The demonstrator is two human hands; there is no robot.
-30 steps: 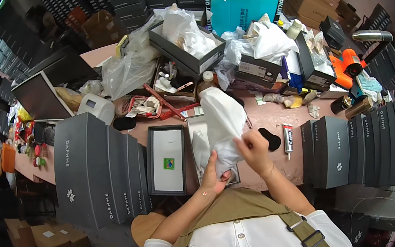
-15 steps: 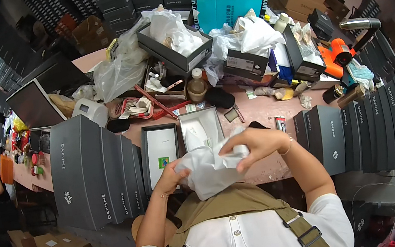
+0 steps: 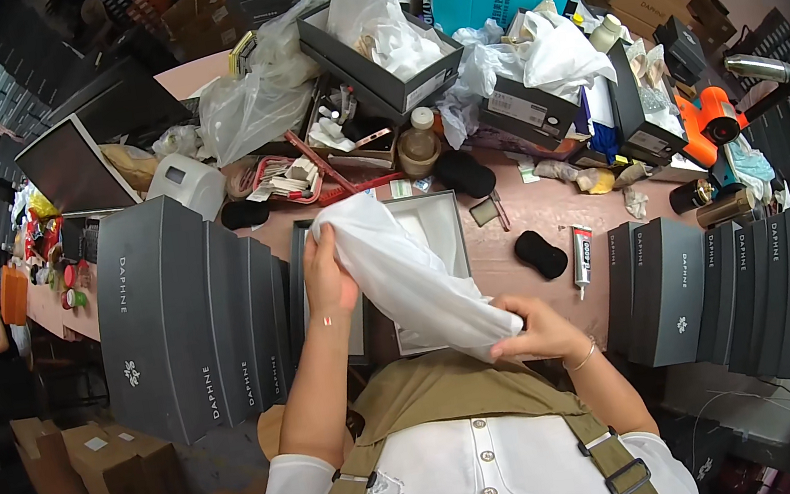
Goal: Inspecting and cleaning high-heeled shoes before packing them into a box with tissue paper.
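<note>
Over the open grey box [image 3: 433, 231] on the pink table [image 3: 532, 218], I see both hands holding a white cloth bag [image 3: 408, 270] stretched between them. My left hand [image 3: 326, 275] grips its upper end above the box's near-left corner; my right hand [image 3: 536, 330] pinches the lower end at the box's near edge. Stacked grey boxes [image 3: 188, 317] stand left of it, a black glue tube [image 3: 581, 253] to its right.
</note>
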